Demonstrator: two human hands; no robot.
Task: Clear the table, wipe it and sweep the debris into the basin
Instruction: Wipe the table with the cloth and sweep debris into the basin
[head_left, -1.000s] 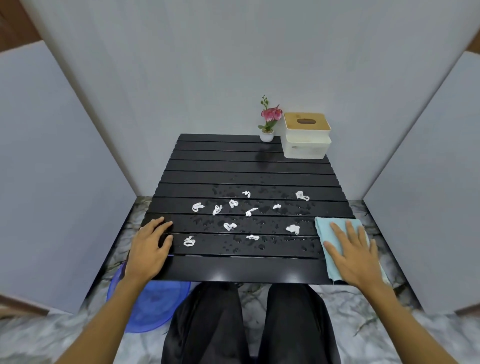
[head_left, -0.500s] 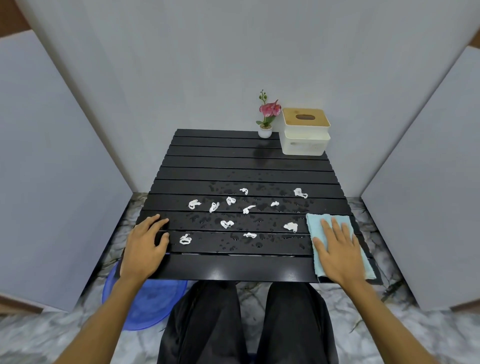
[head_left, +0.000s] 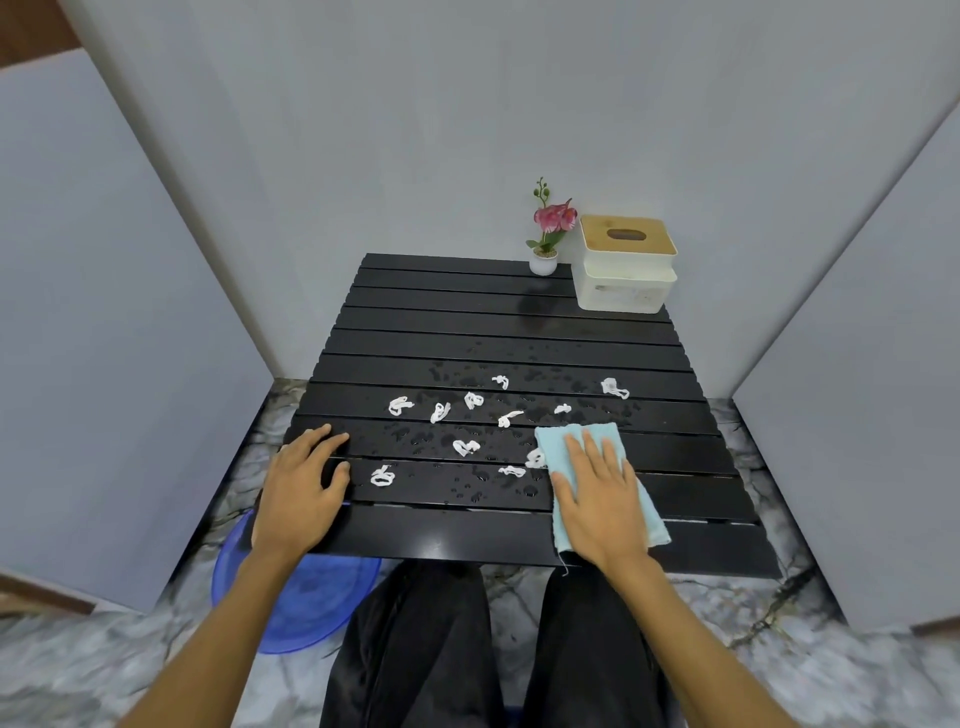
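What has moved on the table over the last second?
The right hand, pressing flat on the blue cloth, has slid it leftward from the table's right edge until it touches a white scrap. The left hand, the other scraps, flower pot and tissue box stayed put.

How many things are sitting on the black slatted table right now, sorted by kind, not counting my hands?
White paper scraps: 10, for example and
Light blue cloth: 1
Potted pink orchid: 1
Tissue box with wooden lid: 1
Total: 13
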